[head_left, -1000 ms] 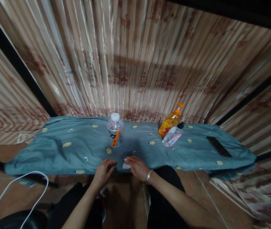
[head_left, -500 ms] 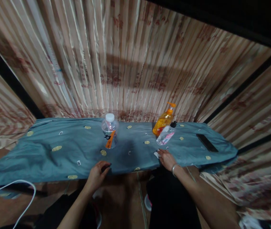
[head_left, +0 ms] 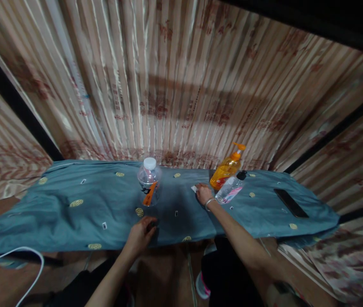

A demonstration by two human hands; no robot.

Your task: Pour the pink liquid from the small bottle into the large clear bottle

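Observation:
My right hand (head_left: 203, 194), with a bangle at the wrist, pinches a small white piece of tissue or paper (head_left: 194, 189) over the middle of the teal cloth (head_left: 175, 230). Close to its right are an orange pump bottle (head_left: 223, 174) and a clear bottle with a black cap (head_left: 231, 189). My left hand (head_left: 142, 233) rests near the cloth's front edge with its fingers curled. Something small and dark shows at its fingertips; I cannot make out what. Beyond it a clear plastic bottle with a white cap and orange label (head_left: 149, 183) stands upright.
A dark flat phone-like slab (head_left: 290, 203) lies on the cloth at the right. Striped curtains (head_left: 156, 85) hang behind and at both sides. A white cable (head_left: 34, 277) loops at the lower left. Dark frame bars (head_left: 18, 102) stand at the sides.
My right hand has moved forward and left with the white piece, from the front edge to beside the pump bottle. The left hand has barely moved; the view has shifted slightly.

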